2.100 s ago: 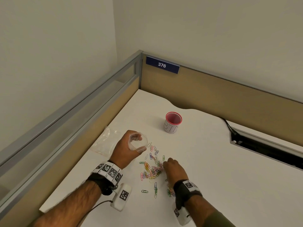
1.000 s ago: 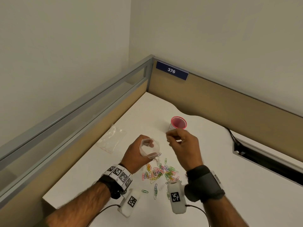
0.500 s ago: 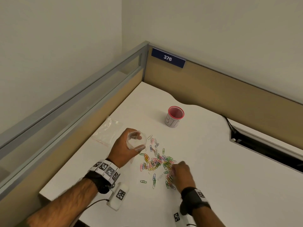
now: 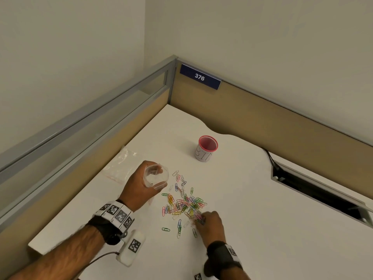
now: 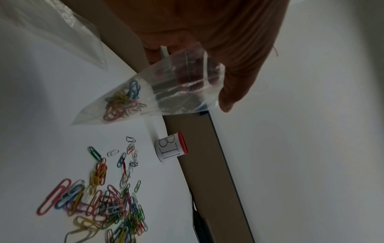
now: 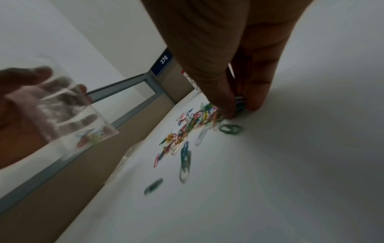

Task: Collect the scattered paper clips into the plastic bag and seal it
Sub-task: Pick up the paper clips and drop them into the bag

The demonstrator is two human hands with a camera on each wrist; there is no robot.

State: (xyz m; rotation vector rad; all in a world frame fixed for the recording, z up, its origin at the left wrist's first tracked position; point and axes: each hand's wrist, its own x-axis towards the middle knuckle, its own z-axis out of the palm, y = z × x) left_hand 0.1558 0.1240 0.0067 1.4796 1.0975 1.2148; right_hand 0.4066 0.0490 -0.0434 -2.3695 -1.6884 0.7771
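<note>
The counter (image 4: 252,199) carries the same spread as a moment ago: a red-rimmed cup (image 4: 206,148) toward the back, a spare flat bag (image 4: 121,166) by the left partition, and the clips (image 4: 185,205) heaped between the two hands. What has changed is the right hand (image 4: 211,226): a second ago it was raised at the mouth of the bag (image 4: 156,176), and now it is back down at the near edge of the heap, fingertips (image 6: 227,113) pressed together in a pinch on a few clips against the counter. The left hand (image 4: 141,186) has kept its place, fingers curled round the bag and holding its mouth open and upward, just left of the heap and clear of the counter. The left wrist view shows a small cluster of clips already lying in the bag's bottom corner, so one load seems to have gone in and another pick is starting. Judging by the heap, most of the clips are still out, and sealing is a long way off; several more trips look necessary.
</note>
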